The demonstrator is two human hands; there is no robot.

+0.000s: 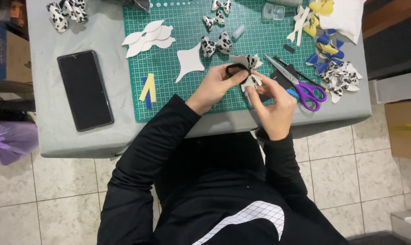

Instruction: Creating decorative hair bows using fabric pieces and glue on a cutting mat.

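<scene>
- phone: black rectangular slab, screen dark, flat on the grey table well left of both hands
- cardboard box: brown, yellow label patch, on the floor far right of the hands
- small clear plastic case: above the hands, on the green mat

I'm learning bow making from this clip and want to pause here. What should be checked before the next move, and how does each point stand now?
1. Bow pinched at its middle by the left hand: ok.
2. Black band looped at the bow's centre: ok, though whether it is tight cannot tell.
3. Right hand steadying the bow's lower folds: ok.
4. Scissors lying on the mat beside the right hand, blades shut: ok.
5. Folds even on both sides: cannot tell, fingers cover part.
6. Phone lies off the mat, apart from the hands: ok.
</scene>
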